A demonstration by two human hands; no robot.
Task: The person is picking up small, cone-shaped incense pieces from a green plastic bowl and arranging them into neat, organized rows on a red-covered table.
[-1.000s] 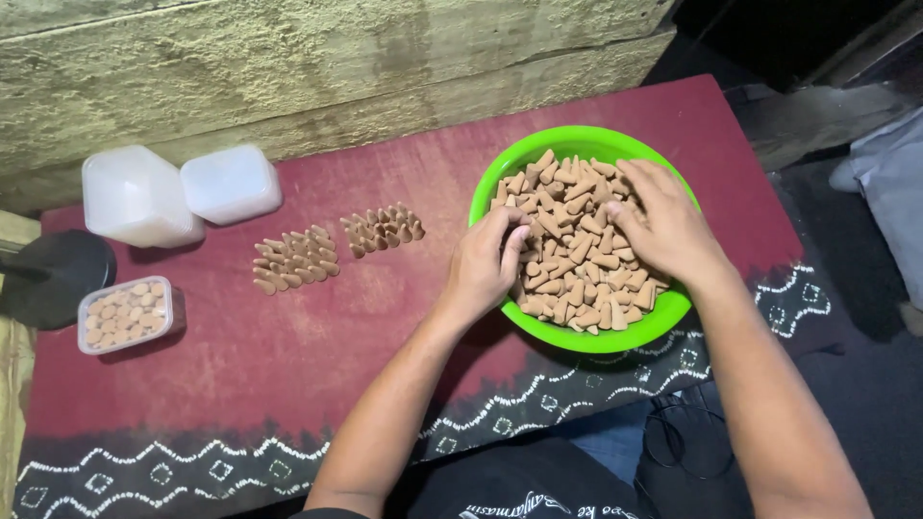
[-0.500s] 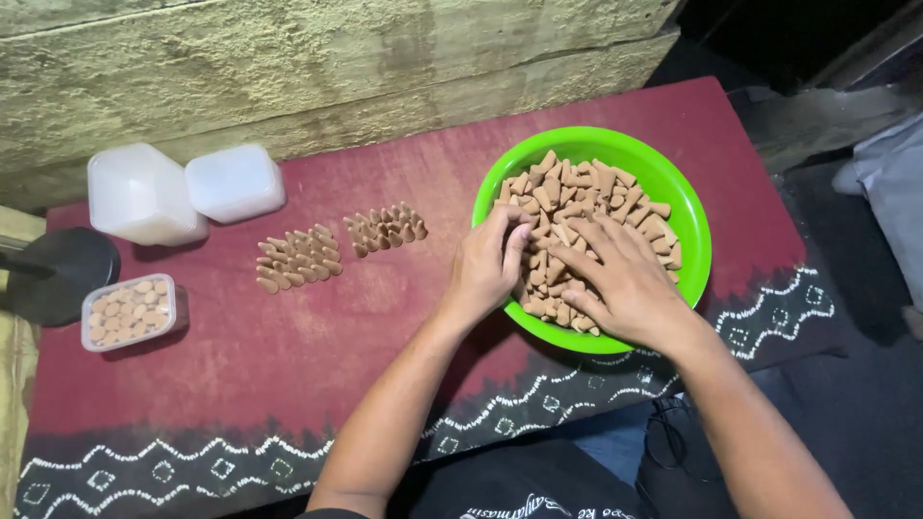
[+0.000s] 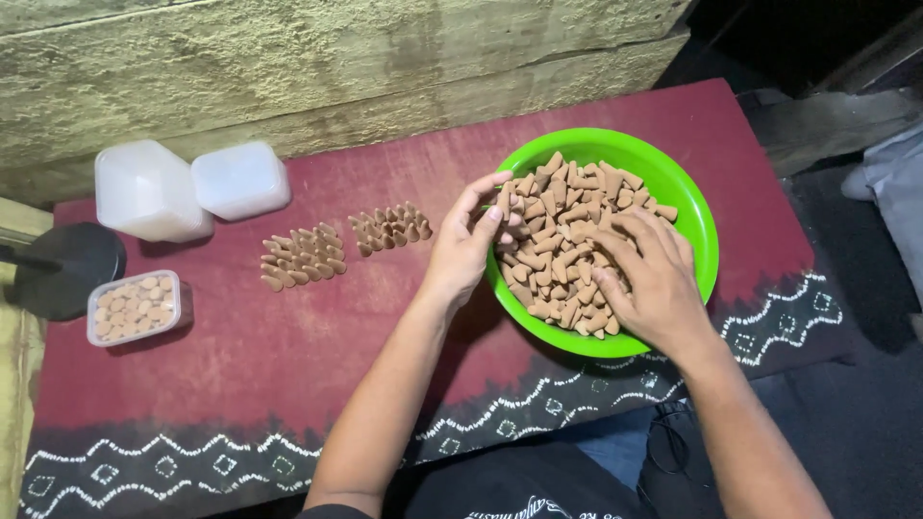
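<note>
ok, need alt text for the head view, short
Both hands work in a green bowl heaped with small tan cones: the left hand at its left rim, the right hand flat on the pile. On the dark red cloth to the left lie two neat groups of cones, a small filled clear box and stacked white containers.

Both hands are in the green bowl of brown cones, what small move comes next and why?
Probably the left hand carries its pinched cone to the short row of standing cones; the right hand lies flat on the pile in the round green plastic bowl.
</note>
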